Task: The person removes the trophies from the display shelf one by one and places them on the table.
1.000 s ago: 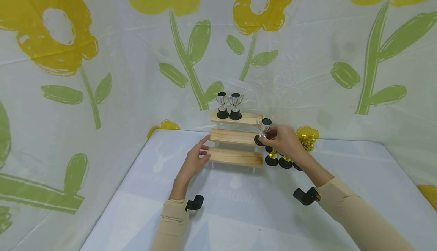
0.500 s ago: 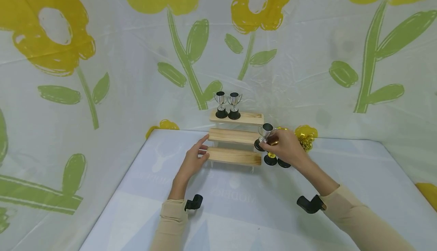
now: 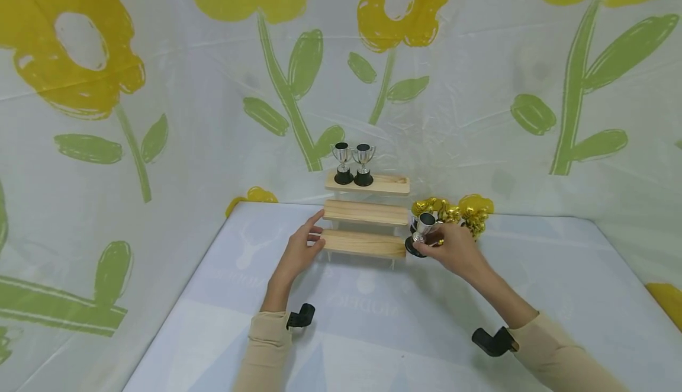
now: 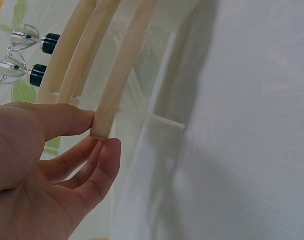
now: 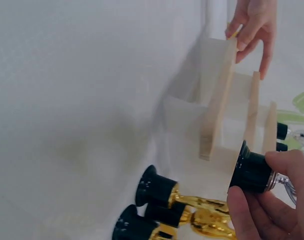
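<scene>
My right hand (image 3: 455, 250) pinches a small silver trophy cup (image 3: 425, 221) around its stem and black base (image 5: 252, 172). It holds the cup upright beside the right end of the lowest board (image 3: 364, 244) of a three-tier wooden display stand. At the other end, my left hand (image 3: 301, 253) grips that lowest board, thumb on one face and fingers at the other in the left wrist view. Two more silver trophy cups, one (image 3: 341, 155) and another (image 3: 364, 156), stand together on the left half of the top board (image 3: 391, 185). The middle board (image 3: 367, 211) is bare.
Gold trophies (image 3: 447, 208) with black bases (image 5: 155, 186) stand right of the stand, partly hidden behind my right hand. The stand is on a white, printed tabletop (image 3: 367, 321). Behind it rises a flower-printed curtain (image 3: 469, 113).
My right hand has lowered the silver trophy cup from beside the middle board to beside the lowest board, shifting slightly right. The left hand keeps its place on the stand.
</scene>
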`<state>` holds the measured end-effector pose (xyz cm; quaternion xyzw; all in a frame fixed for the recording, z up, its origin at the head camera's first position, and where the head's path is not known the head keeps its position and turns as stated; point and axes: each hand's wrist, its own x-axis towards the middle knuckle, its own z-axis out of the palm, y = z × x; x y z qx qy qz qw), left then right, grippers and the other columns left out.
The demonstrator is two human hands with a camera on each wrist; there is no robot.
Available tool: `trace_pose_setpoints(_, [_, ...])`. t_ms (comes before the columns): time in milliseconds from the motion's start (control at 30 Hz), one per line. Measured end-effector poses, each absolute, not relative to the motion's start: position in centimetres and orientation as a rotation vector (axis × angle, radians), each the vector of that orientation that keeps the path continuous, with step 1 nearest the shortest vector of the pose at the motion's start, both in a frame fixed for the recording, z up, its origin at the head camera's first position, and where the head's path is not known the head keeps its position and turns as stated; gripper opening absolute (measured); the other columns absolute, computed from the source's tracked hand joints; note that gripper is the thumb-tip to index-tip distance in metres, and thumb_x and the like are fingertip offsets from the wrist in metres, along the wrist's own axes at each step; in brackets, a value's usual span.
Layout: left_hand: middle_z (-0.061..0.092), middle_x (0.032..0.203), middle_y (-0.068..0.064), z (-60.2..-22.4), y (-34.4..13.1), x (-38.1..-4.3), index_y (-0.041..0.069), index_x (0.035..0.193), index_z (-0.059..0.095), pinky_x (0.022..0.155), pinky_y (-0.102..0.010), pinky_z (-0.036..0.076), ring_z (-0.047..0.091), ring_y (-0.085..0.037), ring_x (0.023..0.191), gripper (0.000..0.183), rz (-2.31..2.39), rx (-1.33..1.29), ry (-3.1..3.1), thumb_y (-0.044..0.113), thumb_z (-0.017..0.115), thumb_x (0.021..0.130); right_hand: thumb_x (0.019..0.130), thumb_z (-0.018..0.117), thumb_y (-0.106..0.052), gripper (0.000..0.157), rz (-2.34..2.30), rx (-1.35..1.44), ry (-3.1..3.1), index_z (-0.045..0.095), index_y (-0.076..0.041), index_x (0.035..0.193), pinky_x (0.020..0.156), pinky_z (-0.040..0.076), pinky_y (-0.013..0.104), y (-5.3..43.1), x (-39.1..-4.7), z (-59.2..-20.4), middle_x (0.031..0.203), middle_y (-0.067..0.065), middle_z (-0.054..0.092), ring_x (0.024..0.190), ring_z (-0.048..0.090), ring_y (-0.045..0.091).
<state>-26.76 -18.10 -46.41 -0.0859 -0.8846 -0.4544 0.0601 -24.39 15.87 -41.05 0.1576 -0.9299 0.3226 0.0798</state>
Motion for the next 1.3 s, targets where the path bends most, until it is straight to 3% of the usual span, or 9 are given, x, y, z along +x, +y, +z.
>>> trace_pose_setpoints(433, [0.062,0.122,-0.019,-46.5,-18.1,-26.8,0.026,0.151,0.04,0.087,-0.043,0.058,0.066,-0.031,0.107,0.069,-1.37,-0.276,-2.666,0.001,0.063,0.091,0.082,0.078,-0.029,0.027,0.971,0.422,-2.824,0.075,-0.004,0.091,0.07,0.058,0.038,17.2,-24.3,-45.0,0.081,0.007,0.076,0.074,0.073,0.019])
trace_pose_setpoints(667, [0.062,0.123,-0.019,-46.5,-18.1,-26.7,0.027,0.151,0.039,0.087,-0.043,0.058,0.066,-0.032,0.107,0.069,-1.367,-0.263,-2.676,0.002,0.064,0.091,0.082,0.078,-0.027,0.025,1.008,0.376,-2.873,0.076,-0.005,0.092,0.069,0.058,0.034,17.1,-24.7,-47.2,0.084,0.007,0.077,0.079,0.073,0.021])
trace_pose_setpoints(1300, [0.062,0.123,-0.019,-46.3,-18.2,-26.8,0.025,0.152,0.038,0.089,-0.045,0.057,0.065,-0.032,0.107,0.069,-1.384,-0.279,-2.674,0.002,0.062,0.092,0.081,0.079,-0.025,0.027,1.007,0.313,-2.911,0.074,-0.002,0.094,0.067,0.059,0.032,16.7,-24.9,-48.0,0.085,0.009,0.076,0.08,0.072,0.021])
